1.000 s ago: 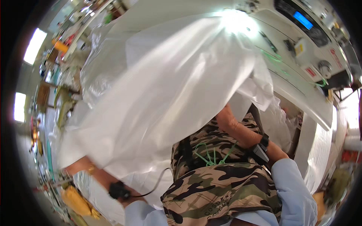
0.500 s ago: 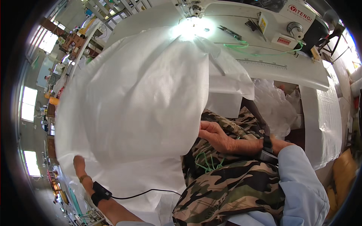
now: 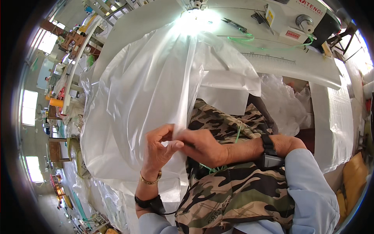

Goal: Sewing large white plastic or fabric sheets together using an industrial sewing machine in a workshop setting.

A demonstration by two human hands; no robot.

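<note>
A large white plastic sheet hangs in folds from under the brightly lit head of a sewing machine down over my lap. Along its right side the edge gathers into a narrow fold. My left hand closes on that folded edge, thumb bent toward the fingers. Touching it from the right, my right hand is curled at the same edge, its fingertips smeared by motion. Both hands meet above the camouflage apron. Green thread lies on the apron, partly under my right wrist.
Thread snips and green thread lie on the machine table, near a printed ruler scale. Crumpled clear plastic fills the space below the table's front edge. A white panel stands at the right. Other workbenches line the left.
My left hand has come from the sheet's far left side to the right edge, beside my right hand. That edge is now bunched into a fold, and the sheet has drawn inward.
</note>
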